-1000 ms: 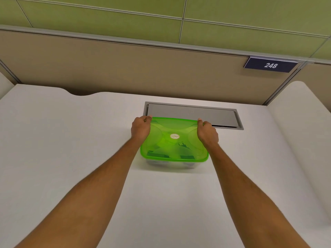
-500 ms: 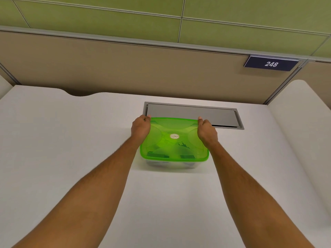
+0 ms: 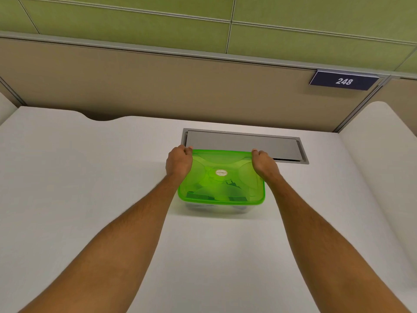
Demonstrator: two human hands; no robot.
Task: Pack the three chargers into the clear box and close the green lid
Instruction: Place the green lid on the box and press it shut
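White desk (image 3: pixel 90 199) | green lid (image 3: pixel 222 184) between left hand (image 3: pixel 179 162), right hand (image 3: pixel 264 163)

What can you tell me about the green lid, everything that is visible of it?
The green lid is translucent bright green plastic, roughly square with rounded corners, moulded curved panels and a small round label at its centre. It lies flat on the clear box on the white desk. The left hand and right hand grip its far corners. Dark shapes show through it.

White "248" on a dark plaque (image 3: pixel 344 81) (partition wall), oval lid sticker (image 3: pixel 221 172) print illegible
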